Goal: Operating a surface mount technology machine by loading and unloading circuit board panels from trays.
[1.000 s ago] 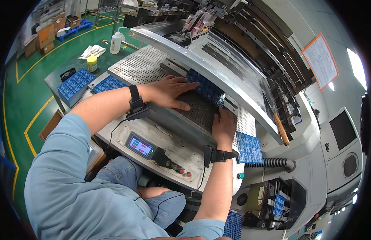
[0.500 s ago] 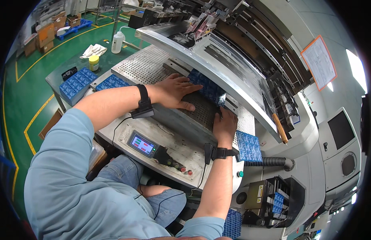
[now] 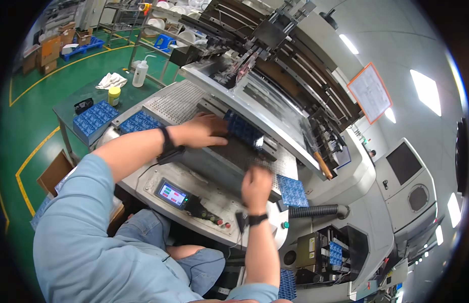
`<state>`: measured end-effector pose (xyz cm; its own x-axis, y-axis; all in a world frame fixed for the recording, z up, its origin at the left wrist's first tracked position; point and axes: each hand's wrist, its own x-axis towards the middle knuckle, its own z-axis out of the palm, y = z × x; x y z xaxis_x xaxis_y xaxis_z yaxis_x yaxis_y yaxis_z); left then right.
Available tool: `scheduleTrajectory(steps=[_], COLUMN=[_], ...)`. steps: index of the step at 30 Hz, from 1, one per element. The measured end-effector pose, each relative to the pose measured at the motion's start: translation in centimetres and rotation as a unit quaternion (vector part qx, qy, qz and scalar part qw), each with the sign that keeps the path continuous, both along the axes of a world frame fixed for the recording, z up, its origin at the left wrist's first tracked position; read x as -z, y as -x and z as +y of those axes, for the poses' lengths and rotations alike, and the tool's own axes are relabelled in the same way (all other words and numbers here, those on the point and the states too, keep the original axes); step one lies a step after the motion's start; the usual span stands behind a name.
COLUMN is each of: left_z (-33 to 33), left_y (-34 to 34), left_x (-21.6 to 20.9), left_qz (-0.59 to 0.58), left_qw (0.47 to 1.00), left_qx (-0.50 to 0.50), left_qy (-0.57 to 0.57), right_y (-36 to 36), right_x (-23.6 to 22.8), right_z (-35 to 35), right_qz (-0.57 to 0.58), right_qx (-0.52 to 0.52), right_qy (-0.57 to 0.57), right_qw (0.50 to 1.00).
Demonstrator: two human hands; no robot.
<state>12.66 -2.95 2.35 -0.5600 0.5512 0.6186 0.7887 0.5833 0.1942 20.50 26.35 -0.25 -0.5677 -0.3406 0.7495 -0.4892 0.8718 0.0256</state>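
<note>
A dark blue patterned panel [image 3: 243, 129] lies on the machine's bed, partly under the raised edge of a metal-framed printing screen [image 3: 234, 97]. My left hand [image 3: 203, 130] is over the bed at the panel's left end, thumb stretched out and apart from the fingers, holding nothing I can see. Whether it touches the panel cannot be made out. Toward me from the panel's right end, my right hand [image 3: 256, 189] hovers over the bed's front edge. Motion smears its fingers. Both wrists wear black straps. Right of that hand, another blue panel [image 3: 293, 191] juts from the machine.
A small control screen [image 3: 173, 193] with buttons sits on the front panel. To the left, a table holds a stack of blue panels [image 3: 95, 122], a yellow jar [image 3: 114, 96], a white cloth [image 3: 111, 81] and a squeeze bottle [image 3: 140, 73]. A wooden-handled tool [image 3: 323, 165] rests on the screen frame.
My right hand has drawn back toward me, off the panel's right end. My left hand has shifted slightly outward from the panel. The whole view has tilted upward.
</note>
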Motion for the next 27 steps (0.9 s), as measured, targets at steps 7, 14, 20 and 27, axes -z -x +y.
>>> scheduleTrajectory(steps=[7, 14, 20, 27], left_z=[-11.4, -16.9, -16.5, -14.4], left_y=[-9.5, -8.1, -2.8, -0.4], left_x=[4.0, 9.8, 10.0, 9.2], left_qz=[-0.102, -0.098, -0.112, -0.233], left_qw=[0.985, 0.947, 0.922, 0.889], left_qx=[-0.026, -0.289, -0.369, -0.393], left_qy=[-0.134, -0.099, -0.028, 0.039], right_y=[-12.8, -8.9, -5.1, -3.6], right_x=[9.3, 14.0, 13.8, 14.4], right_z=[5.4, 21.9, 26.2, 29.5], right_qz=[-0.157, -0.093, -0.260, -0.308], right_qx=[-0.055, 0.317, 0.498, 0.485], right_qy=[-0.060, 0.024, 0.067, 0.026], right_qw=[0.984, 0.944, 0.824, 0.818])
